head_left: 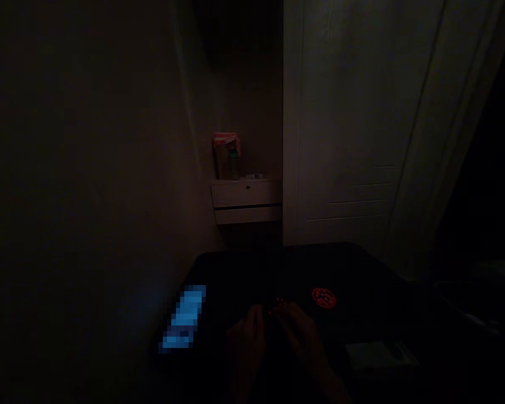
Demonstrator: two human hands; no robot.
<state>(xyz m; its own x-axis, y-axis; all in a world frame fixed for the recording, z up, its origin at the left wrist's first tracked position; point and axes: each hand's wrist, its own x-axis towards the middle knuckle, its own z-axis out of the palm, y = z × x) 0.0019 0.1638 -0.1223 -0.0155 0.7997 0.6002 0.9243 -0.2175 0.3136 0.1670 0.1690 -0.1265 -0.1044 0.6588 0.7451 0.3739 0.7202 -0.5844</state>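
The scene is very dark. Low in the middle of the head view, my left hand (249, 332) is closed, its fingertips pressed together. My right hand (299, 328) reaches in from the right, its fingers drawn together in a pinch close to the left fingertips. What either hand pinches is too small and dim to make out. Tiny red dots (281, 301), bead-like, lie on the dark tabletop (244, 275) just beyond my fingers, and one more shows between the hands. Right of my right hand sits a round dish (324, 298) with a red rim and red pieces in it.
A lit, blurred-out screen (184, 317) glows at the table's left. A pale flat item (381, 354) lies at front right. Behind the table are a drawer unit (247, 195) bearing a box (224, 160) and a bottle (234, 165), and a pale panelled door (345, 123).
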